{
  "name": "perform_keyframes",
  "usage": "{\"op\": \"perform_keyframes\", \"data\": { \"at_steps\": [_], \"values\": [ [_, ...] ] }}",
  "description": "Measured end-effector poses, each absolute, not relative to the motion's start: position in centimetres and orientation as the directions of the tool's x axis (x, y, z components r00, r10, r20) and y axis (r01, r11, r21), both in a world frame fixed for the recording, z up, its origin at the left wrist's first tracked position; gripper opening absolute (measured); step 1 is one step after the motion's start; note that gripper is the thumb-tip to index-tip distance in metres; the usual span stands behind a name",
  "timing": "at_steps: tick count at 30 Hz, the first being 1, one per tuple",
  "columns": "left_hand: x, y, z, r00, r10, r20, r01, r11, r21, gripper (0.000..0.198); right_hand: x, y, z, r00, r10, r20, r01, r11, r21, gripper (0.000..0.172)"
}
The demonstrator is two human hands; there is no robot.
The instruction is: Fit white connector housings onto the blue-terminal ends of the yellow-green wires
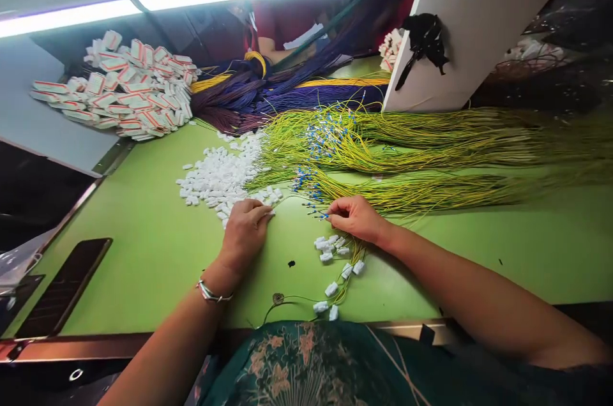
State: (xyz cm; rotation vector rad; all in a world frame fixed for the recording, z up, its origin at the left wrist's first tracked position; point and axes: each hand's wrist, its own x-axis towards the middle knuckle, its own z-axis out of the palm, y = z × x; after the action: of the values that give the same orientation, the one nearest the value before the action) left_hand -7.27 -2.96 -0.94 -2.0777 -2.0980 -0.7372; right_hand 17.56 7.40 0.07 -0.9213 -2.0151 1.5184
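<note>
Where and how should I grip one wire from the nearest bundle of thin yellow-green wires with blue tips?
Probably just behind a blue tip, from the near side with the right hand: the tips spread at the left end of the yellow-green wire bundle, while farther right its strands lie packed.

Yellow-green on the wires (421, 194), blue on their end terminals (328, 131); white on the connector housings (220, 174). Light green across the tabletop (153, 221). Orange-red stripes over white on the piled connectors (138, 93). Dark green with tan florals on the shirt (306, 368).
</note>
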Motion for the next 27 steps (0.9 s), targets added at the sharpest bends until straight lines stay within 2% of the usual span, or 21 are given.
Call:
{"op": "perform_keyframes", "data": {
  "at_steps": [5, 10, 12, 13, 15, 17, 19, 21, 23, 27],
  "values": [
    [-6.8, -3.1, -0.8, -0.044, 0.894, 0.446, 0.956, -0.092, 0.278, 0.020, 17.5, 7.4, -0.5, -0.675, 0.737, -0.023, 0.263, 0.213, -0.941, 0.007],
    [-5.7, -3.0, -0.5, 0.044, 0.922, 0.386, 0.949, -0.159, 0.271, 0.023, 17.4, 7.6, -0.3, -0.640, 0.768, -0.027, 0.324, 0.237, -0.916, 0.006],
    [-5.0, -2.8, 0.0, -0.064, 0.925, 0.375, 0.919, -0.091, 0.383, 0.022, 17.4, 7.7, -0.2, -0.641, 0.767, -0.035, 0.323, 0.228, -0.919, 0.006],
    [-4.6, -2.7, 0.3, -0.159, 0.924, 0.347, 0.869, -0.035, 0.493, 0.020, 17.4, 7.7, -0.1, -0.643, 0.765, -0.039, 0.316, 0.219, -0.923, 0.007],
    [-3.6, -2.2, 0.9, -0.342, 0.925, 0.166, 0.632, 0.096, 0.769, 0.018, 17.5, 7.8, 0.0, -0.651, 0.758, -0.044, 0.297, 0.201, -0.933, 0.007],
    [-2.3, -1.7, 1.3, -0.384, 0.916, -0.115, 0.243, 0.221, 0.944, 0.024, 17.5, 7.8, 0.2, -0.654, 0.755, -0.048, 0.275, 0.178, -0.945, 0.007],
    [-0.8, -1.2, 1.4, -0.312, 0.893, -0.325, -0.123, 0.302, 0.945, 0.030, 17.6, 7.8, 0.3, -0.653, 0.757, -0.043, 0.256, 0.167, -0.952, 0.007],
    [0.4, -0.9, 1.1, -0.252, 0.872, -0.419, -0.350, 0.322, 0.880, 0.031, 17.6, 7.7, 0.5, -0.650, 0.759, -0.033, 0.251, 0.174, -0.952, 0.006],
    [1.2, -0.8, 0.7, -0.220, 0.868, -0.446, -0.454, 0.313, 0.834, 0.031, 17.7, 7.7, 0.6, -0.649, 0.760, -0.028, 0.252, 0.180, -0.951, 0.005],
    [1.4, -0.9, 0.1, -0.193, 0.875, -0.444, -0.504, 0.300, 0.810, 0.035, 17.7, 7.7, 0.5, -0.652, 0.757, -0.056, 0.243, 0.139, -0.960, 0.006]
  ]
}}
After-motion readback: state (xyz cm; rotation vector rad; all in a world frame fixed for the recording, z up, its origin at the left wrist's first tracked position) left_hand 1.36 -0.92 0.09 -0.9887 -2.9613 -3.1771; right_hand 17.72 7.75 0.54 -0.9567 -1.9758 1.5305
